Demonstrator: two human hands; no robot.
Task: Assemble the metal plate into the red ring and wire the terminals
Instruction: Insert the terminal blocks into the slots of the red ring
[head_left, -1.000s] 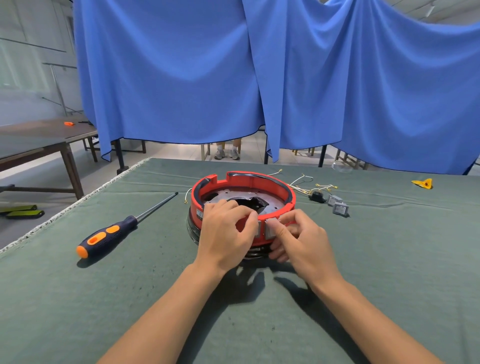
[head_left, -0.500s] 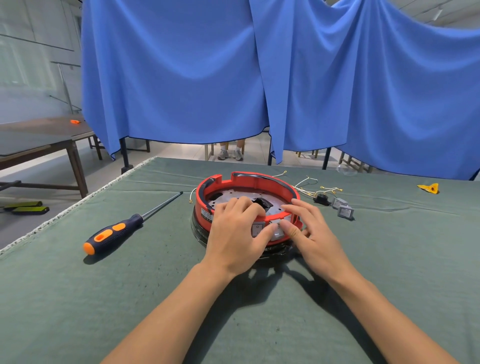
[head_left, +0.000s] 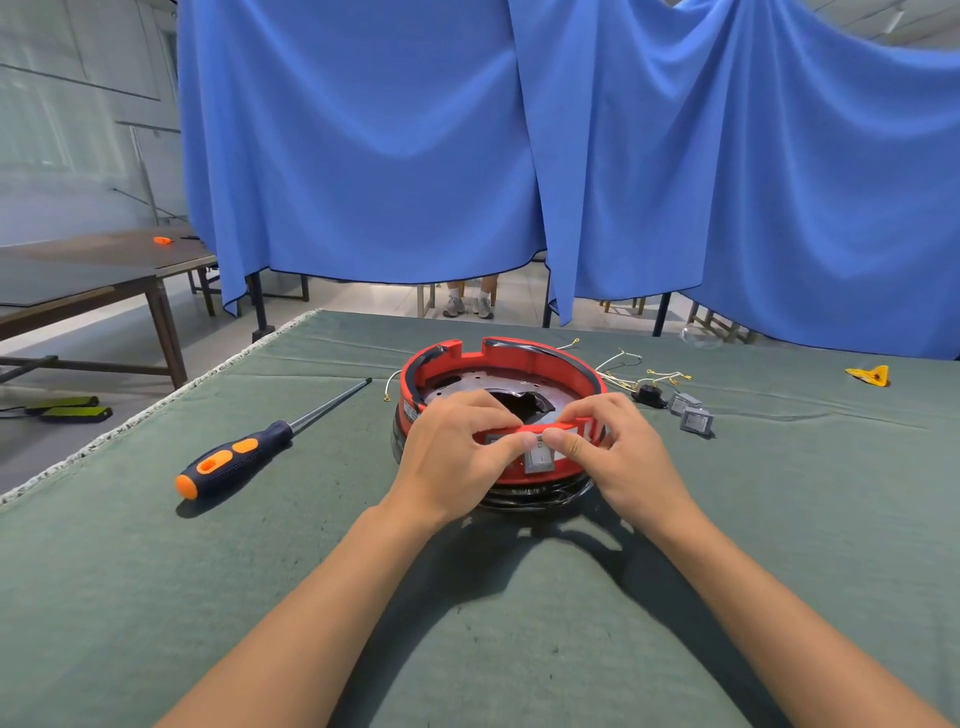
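The red ring (head_left: 519, 358) stands on the green table cover (head_left: 208, 597), with the round metal plate (head_left: 488, 379) lying inside it. A small grey rocker switch (head_left: 537, 460) sits in the ring's near wall. My left hand (head_left: 457, 457) grips the near rim, fingers curled over it and thumb on the outer wall beside the switch. My right hand (head_left: 618, 457) grips the rim from the right, thumb pressing at the switch's top. White wires with yellow terminals (head_left: 639, 374) trail from behind the ring.
A screwdriver with a black and orange handle (head_left: 234, 457) lies left of the ring. Two more grey switches (head_left: 691, 415) and a black part (head_left: 647, 397) lie to the right, a yellow piece (head_left: 870, 375) farther right. A blue curtain (head_left: 519, 156) hangs behind the table.
Both hands have shifted along the near rim and their thumbs now meet at the grey switch. My right hand's fingers have curled over the rim.
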